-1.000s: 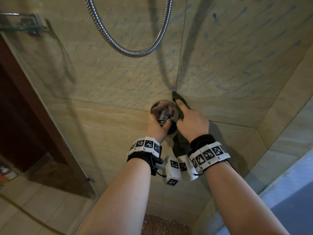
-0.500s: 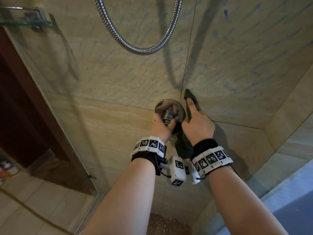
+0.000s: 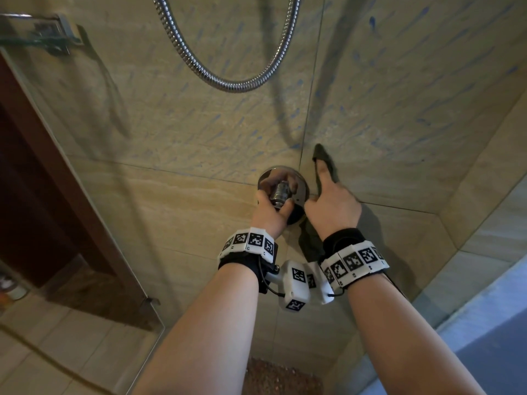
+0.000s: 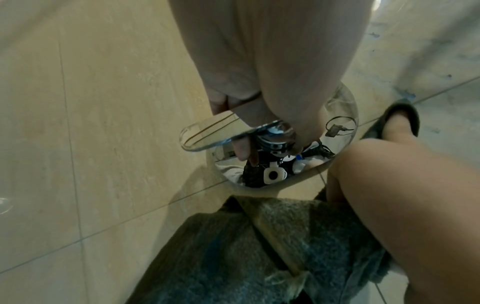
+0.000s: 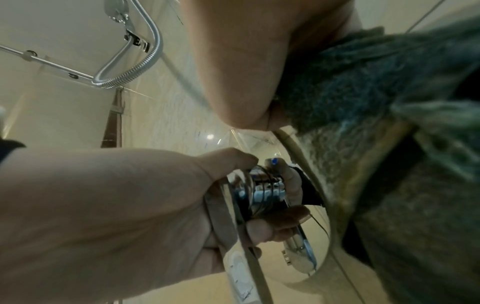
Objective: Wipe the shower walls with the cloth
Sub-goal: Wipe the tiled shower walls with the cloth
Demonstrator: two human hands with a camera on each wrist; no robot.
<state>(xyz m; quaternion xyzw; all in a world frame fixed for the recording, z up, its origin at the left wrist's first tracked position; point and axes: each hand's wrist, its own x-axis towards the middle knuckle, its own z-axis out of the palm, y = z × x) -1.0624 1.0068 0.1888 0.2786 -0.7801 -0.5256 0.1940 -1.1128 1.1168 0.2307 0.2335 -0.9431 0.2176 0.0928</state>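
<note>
Left hand clamped round chrome valve handle on its round chrome plate. Right hand just beside it, fingers extended, pressing the cloth flat to the shower wall. Cloth: dark grey-green terry with a tan hem band, tip past the forefinger, remainder hanging below the palm. Hose loops overhead.

Left hand grips the chrome valve. Right hand presses the dark cloth flat against the tiled wall. Hose loops above.
</note>
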